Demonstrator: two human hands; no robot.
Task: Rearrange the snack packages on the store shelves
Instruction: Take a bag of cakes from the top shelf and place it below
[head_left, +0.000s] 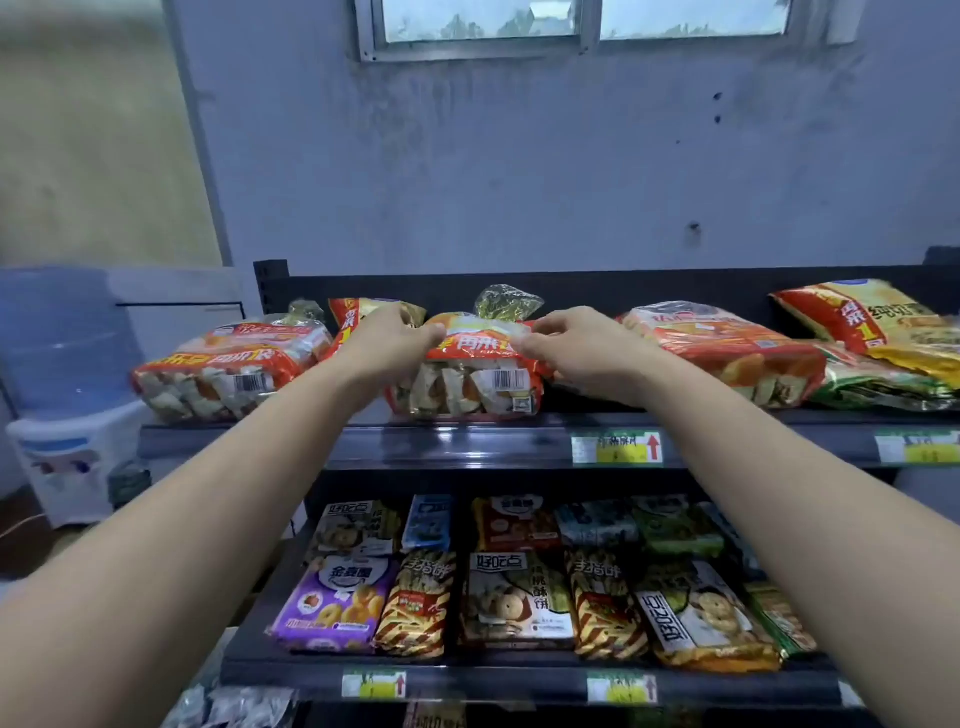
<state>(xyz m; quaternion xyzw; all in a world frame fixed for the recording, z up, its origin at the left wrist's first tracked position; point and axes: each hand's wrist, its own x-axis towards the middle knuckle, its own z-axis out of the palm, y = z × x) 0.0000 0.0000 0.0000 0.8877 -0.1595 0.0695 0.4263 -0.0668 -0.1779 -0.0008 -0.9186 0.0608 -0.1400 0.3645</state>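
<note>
A large red-and-orange bag of rice crackers (478, 379) lies in the middle of the top shelf (467, 447). My left hand (387, 345) grips its upper left edge and my right hand (576, 348) pinches its upper right edge, both with curled fingers. A similar bag (218, 369) lies to the left, with another red and yellow bag (345, 325) propped behind my left hand. Two more big bags, an orange bag (727, 348) and a yellow bag (872, 322), lie to the right.
The lower shelf (493, 680) carries several smaller biscuit and stick-snack packs in rows. A water dispenser (67, 384) stands left of the rack. A grey wall and a window rise behind the shelves. Price labels (618, 448) line the shelf fronts.
</note>
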